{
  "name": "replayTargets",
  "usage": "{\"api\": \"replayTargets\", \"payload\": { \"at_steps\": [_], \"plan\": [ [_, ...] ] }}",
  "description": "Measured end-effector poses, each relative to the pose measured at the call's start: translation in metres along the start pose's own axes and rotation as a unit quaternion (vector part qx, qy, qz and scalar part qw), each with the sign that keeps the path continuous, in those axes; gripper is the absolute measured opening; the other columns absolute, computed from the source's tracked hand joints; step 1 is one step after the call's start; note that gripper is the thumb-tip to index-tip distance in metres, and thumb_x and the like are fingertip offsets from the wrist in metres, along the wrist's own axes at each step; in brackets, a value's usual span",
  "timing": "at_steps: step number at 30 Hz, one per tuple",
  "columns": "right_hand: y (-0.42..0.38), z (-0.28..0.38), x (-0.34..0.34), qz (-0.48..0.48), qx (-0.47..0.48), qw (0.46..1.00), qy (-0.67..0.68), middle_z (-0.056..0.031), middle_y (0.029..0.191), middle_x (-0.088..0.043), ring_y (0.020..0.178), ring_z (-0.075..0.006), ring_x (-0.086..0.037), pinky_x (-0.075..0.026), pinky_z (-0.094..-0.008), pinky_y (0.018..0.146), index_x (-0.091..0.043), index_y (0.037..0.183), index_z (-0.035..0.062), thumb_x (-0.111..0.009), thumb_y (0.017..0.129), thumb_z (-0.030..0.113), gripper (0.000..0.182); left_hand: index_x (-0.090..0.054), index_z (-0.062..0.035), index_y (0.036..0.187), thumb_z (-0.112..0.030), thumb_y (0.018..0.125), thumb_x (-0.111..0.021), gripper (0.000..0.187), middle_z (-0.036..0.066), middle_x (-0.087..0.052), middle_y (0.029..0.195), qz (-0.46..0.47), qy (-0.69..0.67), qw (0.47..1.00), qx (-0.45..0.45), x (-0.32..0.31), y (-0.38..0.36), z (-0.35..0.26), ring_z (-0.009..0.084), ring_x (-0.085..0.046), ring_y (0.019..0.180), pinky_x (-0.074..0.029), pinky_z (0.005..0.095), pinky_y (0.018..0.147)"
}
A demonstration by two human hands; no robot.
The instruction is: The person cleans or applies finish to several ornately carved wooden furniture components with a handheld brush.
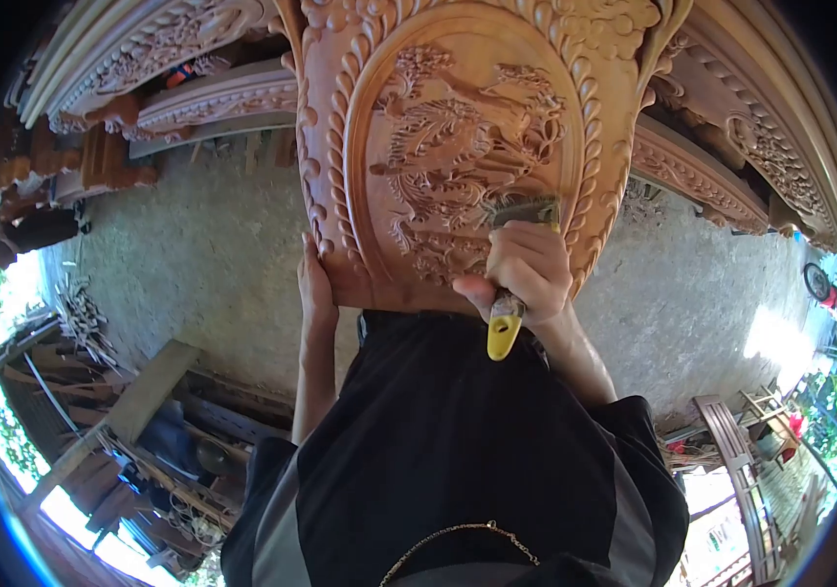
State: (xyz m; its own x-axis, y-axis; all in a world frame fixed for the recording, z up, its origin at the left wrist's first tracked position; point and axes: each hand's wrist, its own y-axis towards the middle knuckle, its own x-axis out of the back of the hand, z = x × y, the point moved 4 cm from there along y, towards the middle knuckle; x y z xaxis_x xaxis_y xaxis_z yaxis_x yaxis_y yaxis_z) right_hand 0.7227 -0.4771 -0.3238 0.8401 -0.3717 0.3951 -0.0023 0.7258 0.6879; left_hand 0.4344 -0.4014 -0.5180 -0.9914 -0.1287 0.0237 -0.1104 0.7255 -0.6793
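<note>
A carved wooden panel (409,293), with raised figures inside an oval beaded border, lies in front of my body. My right hand (533,269) is closed around a brush (504,333) with a yellow handle that has a hole at its end. The brush's dark bristles meet the lower right part of the carving. At the panel's lower left edge, my left hand (318,286) grips the side, its fingers pointing up along the edge. The thumb of that hand is hidden.
Large carved wooden pieces (213,112) stand at the upper left, with similar ones (702,166) at the upper right. Below is a concrete floor (203,245). Scrap sticks (81,313) and planks (150,391) lie at left; a slatted wooden frame (736,460) is at lower right.
</note>
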Motion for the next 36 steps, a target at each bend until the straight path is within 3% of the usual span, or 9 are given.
{"api": "replayTargets", "payload": {
  "at_steps": [6,10,12,16,18,22,24,32,36],
  "plan": [
    [-0.016,-0.01,-0.001,-0.009,-0.186,0.929,0.319,-0.0054,0.057,-0.048,0.048,-0.0218,-0.05,-0.038,-0.0337,0.046,-0.05,0.064,0.0048,-0.084,0.082,0.018,0.04,-0.065,-0.0006,0.117,-0.053,0.104,-0.046,0.057,0.008,-0.063,0.107,0.007,0.03,0.999,-0.028,-0.003,-0.002,-0.005,0.0122,-0.059,0.094,-0.05,0.028,0.083],
    [-0.013,-0.018,0.033,-0.197,-0.16,0.964,0.081,-0.0042,0.06,-0.055,0.052,-0.0183,-0.055,-0.042,-0.0314,0.047,-0.057,0.071,0.0048,-0.077,0.086,0.009,0.026,-0.065,0.0011,0.118,-0.053,0.104,-0.046,0.059,0.01,-0.065,0.11,-0.002,0.031,0.999,-0.02,0.001,0.002,0.0,0.0142,-0.061,0.097,-0.05,0.0289,0.086],
    [-0.018,-0.029,0.038,-0.307,-0.159,0.872,0.347,-0.0026,0.061,-0.055,0.052,-0.0157,-0.053,-0.041,-0.0324,0.046,-0.056,0.07,0.005,-0.076,0.088,0.009,0.027,-0.065,0.0022,0.12,-0.053,0.104,-0.046,0.061,0.012,-0.065,0.113,-0.016,0.037,0.999,-0.033,-0.001,0.0,-0.002,0.0158,-0.061,0.099,-0.05,0.0297,0.087],
    [-0.018,-0.007,0.015,-0.092,-0.125,0.953,0.259,-0.0025,0.056,-0.043,0.045,-0.0175,-0.044,-0.033,-0.033,0.042,-0.045,0.064,0.0064,-0.079,0.087,0.014,0.042,-0.062,0.0054,0.126,-0.054,0.103,-0.046,0.065,0.016,-0.065,0.119,-0.008,0.064,0.997,-0.042,0.003,0.006,0.0,0.0195,-0.062,0.104,-0.05,0.0314,0.09],
    [-0.012,0.008,0.006,0.164,-0.073,0.966,0.184,-0.0027,0.055,-0.042,0.045,-0.0196,-0.046,-0.035,-0.0316,0.043,-0.044,0.063,0.0066,-0.079,0.087,0.02,0.044,-0.061,0.0059,0.128,-0.054,0.103,-0.047,0.067,0.016,-0.065,0.118,-0.045,0.08,0.993,-0.069,0.002,0.004,0.001,0.0194,-0.062,0.104,-0.05,0.031,0.089],
    [-0.017,0.003,0.029,0.106,-0.1,0.987,0.072,-0.0015,0.055,-0.044,0.047,-0.0189,-0.049,-0.035,-0.032,0.043,-0.044,0.063,0.0071,-0.081,0.086,0.022,0.046,-0.061,0.0048,0.128,-0.054,0.103,-0.047,0.065,0.013,-0.064,0.116,-0.048,0.094,0.993,-0.053,-0.01,-0.017,-0.021,0.0172,-0.061,0.102,-0.05,0.0305,0.088],
    [-0.032,-0.003,0.036,-0.13,-0.078,0.988,0.039,-0.0014,0.056,-0.045,0.047,-0.0182,-0.049,-0.036,-0.0322,0.043,-0.044,0.063,0.0083,-0.084,0.083,0.022,0.047,-0.061,0.004,0.127,-0.054,0.104,-0.046,0.064,0.012,-0.064,0.116,-0.046,0.073,0.996,-0.032,-0.009,-0.016,-0.018,0.0163,-0.061,0.1,-0.05,0.0299,0.088],
    [-0.011,0.016,-0.048,0.035,-0.041,0.975,0.217,-0.0023,0.068,-0.05,0.061,-0.0214,-0.053,-0.042,-0.034,0.056,-0.059,0.077,0.0051,-0.087,0.072,0.029,0.037,-0.067,0.0013,0.112,-0.051,0.105,-0.047,0.057,0.008,-0.067,0.102,-0.042,0.065,0.996,-0.036,-0.001,-0.003,-0.008,0.0126,-0.061,0.092,-0.05,0.0283,0.081],
    [-0.007,0.036,-0.042,0.112,-0.05,0.987,0.107,-0.0014,0.067,-0.045,0.061,-0.0215,-0.051,-0.043,-0.0341,0.058,-0.06,0.076,0.0061,-0.088,0.068,0.027,0.036,-0.069,-0.0003,0.101,-0.05,0.105,-0.047,0.055,0.004,-0.065,0.091,-0.032,0.054,0.997,-0.044,-0.006,-0.014,-0.014,0.0107,-0.059,0.084,-0.049,0.0277,0.076]
  ]
}}
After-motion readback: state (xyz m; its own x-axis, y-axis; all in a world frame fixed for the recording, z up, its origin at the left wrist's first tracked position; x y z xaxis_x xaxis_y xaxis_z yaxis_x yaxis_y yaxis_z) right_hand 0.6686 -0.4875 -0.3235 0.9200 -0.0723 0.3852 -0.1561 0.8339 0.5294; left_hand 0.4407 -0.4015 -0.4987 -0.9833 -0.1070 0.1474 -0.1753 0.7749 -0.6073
